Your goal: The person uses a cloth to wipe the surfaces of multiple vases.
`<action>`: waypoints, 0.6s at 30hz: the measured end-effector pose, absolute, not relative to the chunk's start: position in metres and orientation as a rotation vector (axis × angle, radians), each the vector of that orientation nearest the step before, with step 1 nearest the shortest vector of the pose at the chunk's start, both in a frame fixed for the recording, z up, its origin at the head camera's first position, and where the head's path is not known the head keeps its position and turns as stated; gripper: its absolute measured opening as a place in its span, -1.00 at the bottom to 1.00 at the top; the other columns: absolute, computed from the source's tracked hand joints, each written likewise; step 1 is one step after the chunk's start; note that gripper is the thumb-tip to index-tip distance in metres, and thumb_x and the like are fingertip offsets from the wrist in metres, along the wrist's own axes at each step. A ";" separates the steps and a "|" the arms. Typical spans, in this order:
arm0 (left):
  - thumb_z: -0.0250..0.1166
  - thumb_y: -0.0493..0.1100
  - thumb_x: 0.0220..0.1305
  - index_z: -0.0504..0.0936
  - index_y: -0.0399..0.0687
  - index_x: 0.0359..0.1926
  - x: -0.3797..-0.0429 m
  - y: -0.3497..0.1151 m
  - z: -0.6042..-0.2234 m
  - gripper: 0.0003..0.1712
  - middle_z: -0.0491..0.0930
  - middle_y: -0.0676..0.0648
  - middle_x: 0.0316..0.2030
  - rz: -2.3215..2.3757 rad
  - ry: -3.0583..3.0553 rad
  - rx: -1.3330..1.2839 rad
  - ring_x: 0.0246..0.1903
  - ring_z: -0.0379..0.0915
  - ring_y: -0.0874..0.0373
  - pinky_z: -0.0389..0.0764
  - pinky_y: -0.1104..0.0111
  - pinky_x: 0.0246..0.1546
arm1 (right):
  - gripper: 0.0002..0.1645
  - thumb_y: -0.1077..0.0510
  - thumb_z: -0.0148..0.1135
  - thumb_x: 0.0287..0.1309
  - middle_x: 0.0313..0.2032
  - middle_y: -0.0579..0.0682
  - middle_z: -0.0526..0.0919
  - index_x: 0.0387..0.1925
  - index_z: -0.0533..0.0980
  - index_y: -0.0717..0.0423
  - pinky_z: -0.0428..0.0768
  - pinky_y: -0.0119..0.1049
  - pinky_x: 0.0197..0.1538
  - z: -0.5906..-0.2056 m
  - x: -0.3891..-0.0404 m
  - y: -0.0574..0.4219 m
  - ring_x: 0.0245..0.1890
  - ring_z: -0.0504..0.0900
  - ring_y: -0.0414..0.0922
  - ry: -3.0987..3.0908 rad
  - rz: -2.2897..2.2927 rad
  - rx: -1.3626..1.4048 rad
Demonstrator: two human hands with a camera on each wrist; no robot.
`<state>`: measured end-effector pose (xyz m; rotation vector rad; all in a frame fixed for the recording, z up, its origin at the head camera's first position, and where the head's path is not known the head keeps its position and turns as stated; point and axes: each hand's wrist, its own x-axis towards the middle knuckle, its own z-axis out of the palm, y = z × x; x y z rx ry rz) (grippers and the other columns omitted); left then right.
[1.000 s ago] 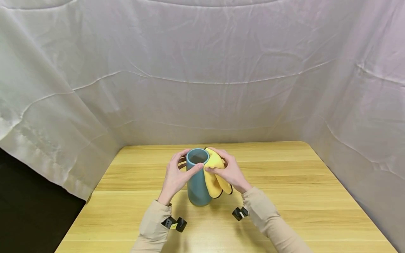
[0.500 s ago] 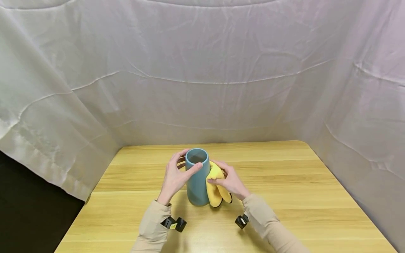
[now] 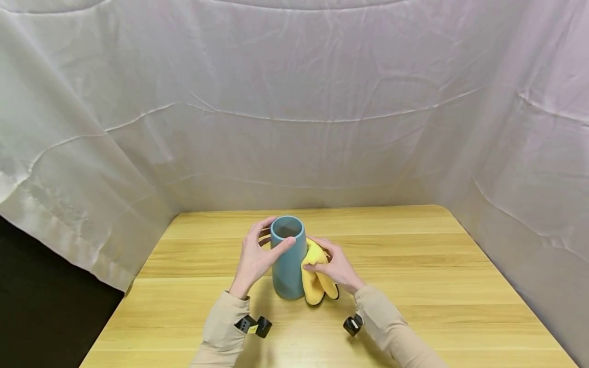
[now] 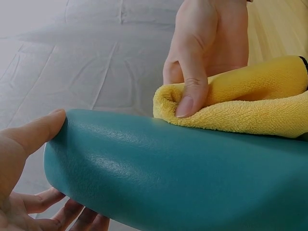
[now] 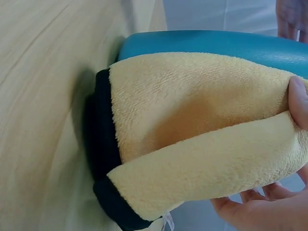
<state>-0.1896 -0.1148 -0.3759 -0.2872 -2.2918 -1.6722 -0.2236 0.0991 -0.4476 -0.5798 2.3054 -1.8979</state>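
Note:
A tall teal vase (image 3: pixel 288 273) with an open round top stands upright on the table. My left hand (image 3: pixel 255 258) grips it near the rim, thumb across the front and fingers round the far left side. On the vase's right side, my right hand (image 3: pixel 338 267) holds a folded yellow cloth (image 3: pixel 313 286) with dark edging. In the left wrist view, the right thumb (image 4: pixel 192 94) presses into a fold of the cloth, which lies along the vase wall. The right wrist view shows the cloth's black trim (image 5: pixel 103 125) hanging close to the tabletop, with the right fingers (image 5: pixel 264 204) beneath the fold.
The wooden table (image 3: pixel 414 286) extends to both sides of the vase. A pale curtain (image 3: pixel 294 153) hangs behind it and along both sides. Each sleeved wrist carries a small black camera (image 3: pixel 263 327). A dark area (image 3: pixel 46 296) lies beyond the table's left edge.
My right hand has slid the cloth down the vase's right side, from the rim to about mid-height, with most of this movement in the first half second. The vase and left hand stay put.

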 end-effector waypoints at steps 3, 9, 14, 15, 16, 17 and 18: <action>0.54 -0.10 0.11 0.51 -0.12 0.29 -0.190 -0.115 -0.376 -0.27 0.53 -0.21 0.18 -1.670 -2.291 -0.287 0.15 0.52 -0.14 0.60 -0.03 0.21 | -0.17 0.24 0.51 0.05 0.23 0.18 0.54 0.38 0.43 0.03 0.63 -0.28 0.04 -0.442 -0.224 0.098 0.01 0.55 -0.13 2.303 -1.924 -0.588; 0.54 -0.10 0.11 0.51 -0.13 0.29 -0.190 -0.115 -0.376 -0.27 0.53 -0.21 0.18 -1.666 -2.287 -0.289 0.15 0.52 -0.13 0.60 -0.02 0.21 | -0.20 0.27 0.50 0.05 0.21 0.16 0.58 0.36 0.46 0.02 0.65 -0.28 0.03 -0.418 -0.224 0.092 0.00 0.58 -0.17 2.308 -1.993 -0.663; 0.54 -0.11 0.11 0.51 -0.14 0.28 -0.191 -0.115 -0.376 -0.28 0.53 -0.21 0.18 -1.654 -2.288 -0.299 0.14 0.53 -0.14 0.61 -0.03 0.20 | -0.19 0.26 0.52 0.02 0.17 0.13 0.58 0.35 0.47 0.00 0.60 -0.25 0.07 -0.396 -0.224 0.088 0.04 0.53 -0.17 2.365 -2.012 -0.705; 0.54 -0.11 0.11 0.51 -0.14 0.28 -0.191 -0.115 -0.376 -0.28 0.53 -0.22 0.18 -1.653 -2.289 -0.299 0.14 0.53 -0.14 0.61 -0.04 0.20 | -0.19 0.26 0.52 0.02 0.16 0.14 0.57 0.35 0.47 0.00 0.59 -0.24 0.07 -0.394 -0.224 0.088 0.04 0.52 -0.16 2.378 -2.009 -0.708; 0.54 -0.11 0.10 0.52 -0.14 0.28 -0.191 -0.115 -0.377 -0.28 0.53 -0.22 0.18 -1.653 -2.290 -0.299 0.14 0.53 -0.14 0.61 -0.04 0.20 | -0.19 0.27 0.53 0.01 0.16 0.15 0.58 0.34 0.48 0.00 0.59 -0.23 0.08 -0.392 -0.224 0.088 0.04 0.51 -0.14 2.386 -2.008 -0.710; 0.54 -0.11 0.10 0.52 -0.15 0.28 -0.191 -0.115 -0.377 -0.28 0.53 -0.22 0.18 -1.653 -2.290 -0.300 0.14 0.53 -0.15 0.61 -0.04 0.20 | -0.19 0.27 0.53 0.01 0.16 0.15 0.58 0.34 0.48 0.00 0.58 -0.23 0.08 -0.391 -0.224 0.088 0.04 0.51 -0.14 2.393 -2.004 -0.708; 0.54 -0.11 0.10 0.52 -0.15 0.28 -0.191 -0.114 -0.377 -0.28 0.53 -0.22 0.18 -1.652 -2.293 -0.299 0.14 0.53 -0.15 0.61 -0.04 0.20 | -0.19 0.27 0.53 0.01 0.16 0.15 0.58 0.34 0.48 -0.01 0.58 -0.22 0.08 -0.390 -0.224 0.088 0.04 0.50 -0.14 2.397 -2.001 -0.704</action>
